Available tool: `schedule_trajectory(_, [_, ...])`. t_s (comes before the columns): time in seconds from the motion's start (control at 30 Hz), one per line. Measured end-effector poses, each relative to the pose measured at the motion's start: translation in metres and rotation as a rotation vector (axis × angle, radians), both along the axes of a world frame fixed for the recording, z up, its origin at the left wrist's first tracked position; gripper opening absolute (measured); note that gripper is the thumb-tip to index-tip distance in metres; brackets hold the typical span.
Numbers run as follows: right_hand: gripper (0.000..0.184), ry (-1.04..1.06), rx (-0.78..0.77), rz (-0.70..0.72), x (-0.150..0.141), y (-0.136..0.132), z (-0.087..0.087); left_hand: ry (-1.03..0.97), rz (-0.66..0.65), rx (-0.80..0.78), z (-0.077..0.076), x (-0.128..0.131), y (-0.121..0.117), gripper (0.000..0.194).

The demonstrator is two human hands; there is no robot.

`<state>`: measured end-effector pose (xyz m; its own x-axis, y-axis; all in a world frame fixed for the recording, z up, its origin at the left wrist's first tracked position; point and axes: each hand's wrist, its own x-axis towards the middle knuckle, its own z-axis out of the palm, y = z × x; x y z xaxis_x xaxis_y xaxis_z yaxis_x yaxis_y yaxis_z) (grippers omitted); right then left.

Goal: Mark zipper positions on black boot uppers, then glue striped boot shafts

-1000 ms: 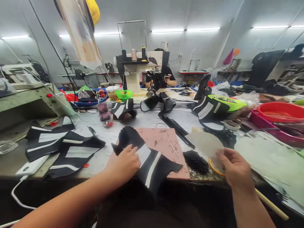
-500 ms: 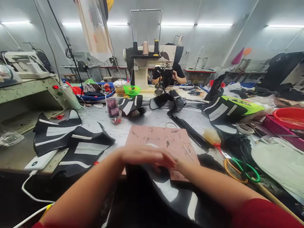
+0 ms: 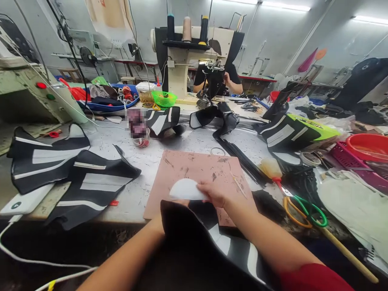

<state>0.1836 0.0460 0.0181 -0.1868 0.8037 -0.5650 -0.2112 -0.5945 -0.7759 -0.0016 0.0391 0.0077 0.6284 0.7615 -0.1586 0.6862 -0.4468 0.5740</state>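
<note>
My right hand [image 3: 214, 194] pinches the edge of a thin white rounded piece [image 3: 186, 189] between thumb and fingers, low over the pink board [image 3: 200, 161]. A black sewn boot upper [image 3: 188, 230] with white panels bulges up in front of me, over the board's near edge. It covers most of my left hand [image 3: 160, 221]; a sliver of skin shows just below the white piece. The left fingers are hidden, so their grip does not show. To the right lie scissors [image 3: 312, 210] with orange and green handles, beside a bottle with a red tip [image 3: 272, 167].
More black and white uppers [image 3: 93, 186] lie at left, by a white power bank [image 3: 26, 200]. Black strips [image 3: 242, 161] and a stack of pale sheets [image 3: 354, 210] are at right. A sewing machine [image 3: 178, 72] stands ahead, with a person [image 3: 233, 79] behind it.
The right hand has brought the white piece from the right side to the board's middle. The upper has been turned and pulled toward me, covering the left hand. The scissors are now uncovered.
</note>
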Motion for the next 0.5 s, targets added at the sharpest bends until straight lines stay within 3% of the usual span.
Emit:
schedule_trajectory(0.07, [0.012,-0.047,0.018,0.026,-0.002,-0.001,-0.008,-0.059,0.142,-0.044,-0.001,-0.004,0.001,0.028])
schedule_trajectory(0.2, [0.013,-0.248,0.133,0.056,-0.002,-0.006,-0.019,-0.291,0.479,-0.133,-0.018,-0.023,0.006,0.041])
schedule_trajectory(0.33, [0.009,-0.443,0.196,0.101,-0.005,-0.012,-0.022,-0.258,0.454,-0.102,-0.028,-0.03,0.011,0.029])
schedule_trajectory(0.43, [0.031,-0.562,0.354,0.066,-0.006,-0.018,-0.024,-0.277,0.408,-0.14,-0.027,-0.031,0.012,0.028])
schedule_trajectory(0.5, [0.031,-0.632,0.448,0.055,-0.004,-0.023,-0.026,-0.289,0.398,-0.133,-0.027,-0.031,0.012,0.029])
